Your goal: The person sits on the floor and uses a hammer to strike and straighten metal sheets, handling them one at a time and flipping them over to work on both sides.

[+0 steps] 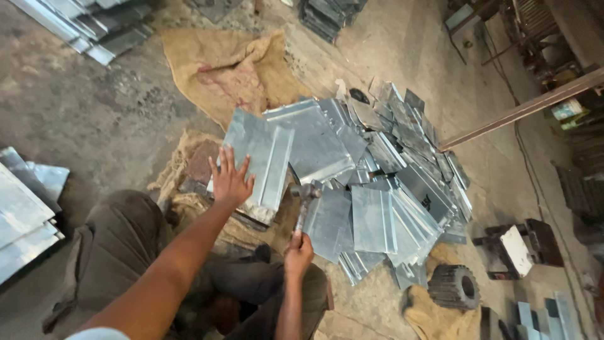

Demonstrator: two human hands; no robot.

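on flat grey metal sheet (258, 160), left hand (230, 181) splayed, right hand (298, 252) gripping hammer (304, 203)

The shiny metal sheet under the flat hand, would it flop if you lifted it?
The metal sheet probably stays stiff: its edges look folded. It seems thin, so likely light. The left hand presses it flat; those edges may be sharp.
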